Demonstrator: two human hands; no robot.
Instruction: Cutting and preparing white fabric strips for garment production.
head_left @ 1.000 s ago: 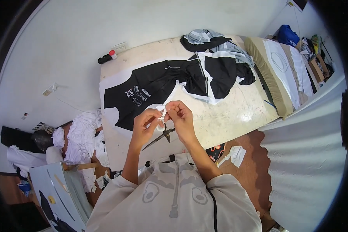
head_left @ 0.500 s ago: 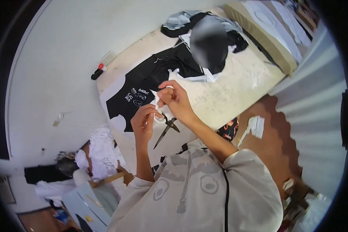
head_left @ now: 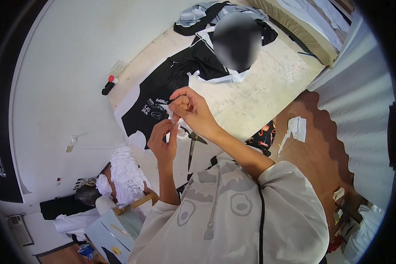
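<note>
My left hand (head_left: 163,134) and my right hand (head_left: 193,110) come together above the table, thumbs and fingertips pinched on a small white strip (head_left: 171,115). Its material, cloth or paper, I cannot make out. Just right of my left hand is a pair of dark scissors (head_left: 192,143) with its blades apart; I cannot tell if it hangs from the hand or rests on the table. Beyond my hands lies a black garment piece (head_left: 156,90) with white print and white edging, spread on the pale tabletop (head_left: 268,88).
A marker with a red end (head_left: 109,84) stands by the wall socket (head_left: 118,68). Grey and black clothing (head_left: 202,17) is heaped at the far end. White cloth (head_left: 125,174) piles up at the left, and a white scrap (head_left: 297,130) lies on the brown floor at the right.
Both hands have shifted slightly left with the white strip still pinched. The scissors have turned, their long blade now pointing more steeply toward me. The view has tilted a little.
</note>
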